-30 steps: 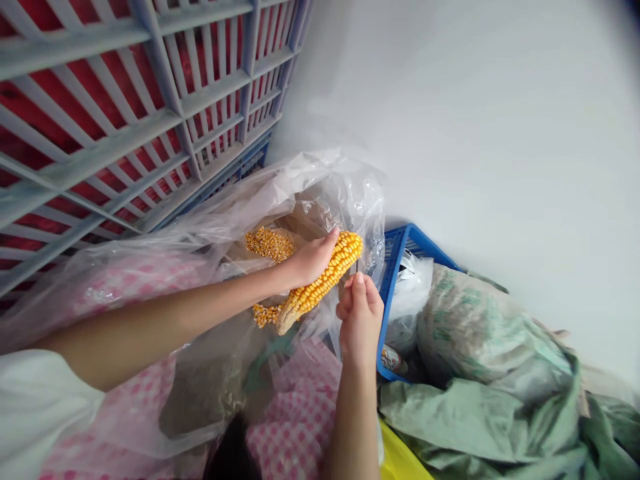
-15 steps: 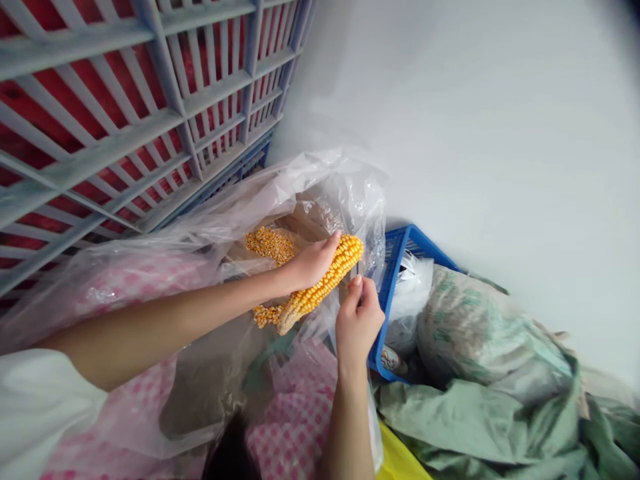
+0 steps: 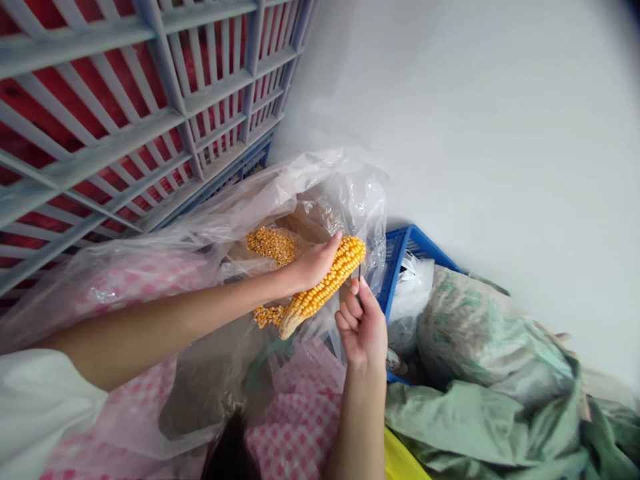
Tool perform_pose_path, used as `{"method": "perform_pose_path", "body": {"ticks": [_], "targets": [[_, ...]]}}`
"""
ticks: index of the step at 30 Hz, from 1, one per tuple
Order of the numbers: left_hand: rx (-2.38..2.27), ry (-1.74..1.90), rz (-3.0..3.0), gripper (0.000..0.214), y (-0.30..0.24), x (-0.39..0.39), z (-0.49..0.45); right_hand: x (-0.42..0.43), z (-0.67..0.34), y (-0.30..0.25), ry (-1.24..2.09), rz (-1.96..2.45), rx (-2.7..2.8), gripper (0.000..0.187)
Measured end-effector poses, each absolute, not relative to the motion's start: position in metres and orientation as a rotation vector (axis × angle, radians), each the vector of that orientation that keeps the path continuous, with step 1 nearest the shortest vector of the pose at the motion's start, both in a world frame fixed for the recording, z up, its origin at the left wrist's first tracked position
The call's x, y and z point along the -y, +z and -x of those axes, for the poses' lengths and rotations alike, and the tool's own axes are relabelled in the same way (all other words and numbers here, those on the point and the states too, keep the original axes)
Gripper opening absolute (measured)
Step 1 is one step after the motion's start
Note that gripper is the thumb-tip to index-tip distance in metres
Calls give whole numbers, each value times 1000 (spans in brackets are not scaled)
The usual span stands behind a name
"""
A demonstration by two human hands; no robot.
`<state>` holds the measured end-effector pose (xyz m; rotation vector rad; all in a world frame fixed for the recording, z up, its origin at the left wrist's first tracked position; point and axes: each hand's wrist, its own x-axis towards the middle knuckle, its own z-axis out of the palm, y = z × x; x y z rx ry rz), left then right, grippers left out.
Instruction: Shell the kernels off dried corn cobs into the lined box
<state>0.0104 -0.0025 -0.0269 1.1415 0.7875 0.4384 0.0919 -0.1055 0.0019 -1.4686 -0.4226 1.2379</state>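
Note:
My left hand (image 3: 313,262) is wrapped round a dried yellow corn cob (image 3: 327,283) and holds it slanted over an open clear plastic bag (image 3: 280,200). Loose yellow kernels (image 3: 270,243) lie in the bag behind and under the cob. My right hand (image 3: 363,323) is closed on a thin dark pointed tool (image 3: 359,272), whose tip stands just right of the cob's upper end.
A grey slatted crate (image 3: 150,113) with red contents fills the upper left. A blue plastic basket (image 3: 403,250) holds white bags to the right. Green woven sacks (image 3: 490,373) lie at lower right. Pink checked cloth (image 3: 295,427) covers the bottom. A white wall rises behind.
My right hand has shifted slightly down and right, its fingers curling tighter, and the thin tool now shows above them. The cob and left hand have barely moved.

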Motion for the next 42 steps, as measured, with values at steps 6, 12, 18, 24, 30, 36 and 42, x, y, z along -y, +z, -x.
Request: {"method": "perform_pose_path", "body": {"ticks": [6,12,18,24,30,36,42], "targets": [[-823,461,-1206,65,-27,2,-10,105,-74,-5,228,2186,953,31],[-822,464,-1214,65,-26,2,-9,104,-79,-2,707,1880,705,30],[-842,449,-1232,68,-22,6,-9,106,-91,3,1309,1430,347,22],[-861,439,-1267,65,-21,6,-9,108,-77,-5,420,2072,834,31],[-855,429,-1263,65,-22,6,-9,107,-79,-2,699,1923,713,29],[-866,429,-1231,66,-18,8,-8,107,-89,2,1199,1543,435,25],[-916,486,-1231,65,-21,9,-9,106,-78,-2,299,2178,983,32]]}}
